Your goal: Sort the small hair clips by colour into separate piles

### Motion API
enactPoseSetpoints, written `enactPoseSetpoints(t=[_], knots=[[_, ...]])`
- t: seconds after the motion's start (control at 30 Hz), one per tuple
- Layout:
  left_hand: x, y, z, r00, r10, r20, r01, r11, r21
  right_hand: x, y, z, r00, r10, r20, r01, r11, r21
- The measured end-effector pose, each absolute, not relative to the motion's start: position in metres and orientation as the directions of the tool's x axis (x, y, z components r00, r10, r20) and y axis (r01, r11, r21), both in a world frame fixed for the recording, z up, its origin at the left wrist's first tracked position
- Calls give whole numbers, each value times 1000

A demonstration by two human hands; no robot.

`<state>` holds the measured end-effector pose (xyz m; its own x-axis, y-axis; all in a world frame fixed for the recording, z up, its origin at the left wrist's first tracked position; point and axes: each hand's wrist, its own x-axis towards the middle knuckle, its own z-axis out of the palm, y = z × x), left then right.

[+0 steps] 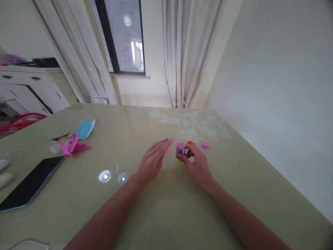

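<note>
My right hand [196, 163] grips a small dark, patterned jar-like piece [180, 151] between thumb and fingers. Something pink [179, 144] shows at its top, and a bit of yellow [179, 161] is at its foot. To its left, my left hand [154, 159] holds nothing; its fingers are stretched out, pointing towards the jar without touching it. A small pink scrap [169, 152] lies between the left fingertips and the jar. Just behind the right fingers is a small red piece [190, 142]. Further right lies a pink lump [205, 144] with a thin end.
At the left of the table [166, 215] are a black-screened tablet or phone [31, 182], a folded pink paper shape [73, 146] and a blue face mask [85, 129]. A wall [286, 104] borders the table's right side. Curtains [179, 52] hang beyond the far edge.
</note>
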<state>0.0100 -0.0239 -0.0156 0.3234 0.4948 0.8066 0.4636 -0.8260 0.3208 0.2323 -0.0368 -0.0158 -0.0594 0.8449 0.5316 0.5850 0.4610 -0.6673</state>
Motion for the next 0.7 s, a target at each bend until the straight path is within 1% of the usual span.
enactPoseSetpoints(t=[0.07, 0.1, 0.2, 0.27, 0.33, 0.4, 0.57, 0.7], knots=[[7, -19, -20, 280, 599, 750, 561, -736, 379, 234, -35, -14, 26, 869, 494, 554, 399, -731], [6, -16, -22, 280, 661, 696, 617, -679, 397, 235, -34, -13, 55, 879, 474, 538, 374, -756], [1, -8, -34, 307, 814, 493, 756, -523, 393, 235, -34, -10, 91, 897, 433, 507, 333, -795], [0, -5, -41, 307, 862, 404, 798, -464, 384, 235, -35, -8, 98, 904, 417, 497, 318, -807], [-1, -2, -45, 308, 874, 377, 804, -450, 388, 233, -36, -7, 100, 911, 399, 490, 304, -817], [0, 0, -47, 333, 865, 376, 785, -475, 397, 232, -37, -6, 96, 919, 382, 482, 293, -826], [3, 5, -46, 376, 849, 372, 752, -514, 413, 232, -36, -8, 78, 915, 395, 461, 319, -828], [0, 6, -47, 396, 849, 348, 786, -510, 350, 232, -35, -11, 57, 911, 409, 463, 339, -819]])
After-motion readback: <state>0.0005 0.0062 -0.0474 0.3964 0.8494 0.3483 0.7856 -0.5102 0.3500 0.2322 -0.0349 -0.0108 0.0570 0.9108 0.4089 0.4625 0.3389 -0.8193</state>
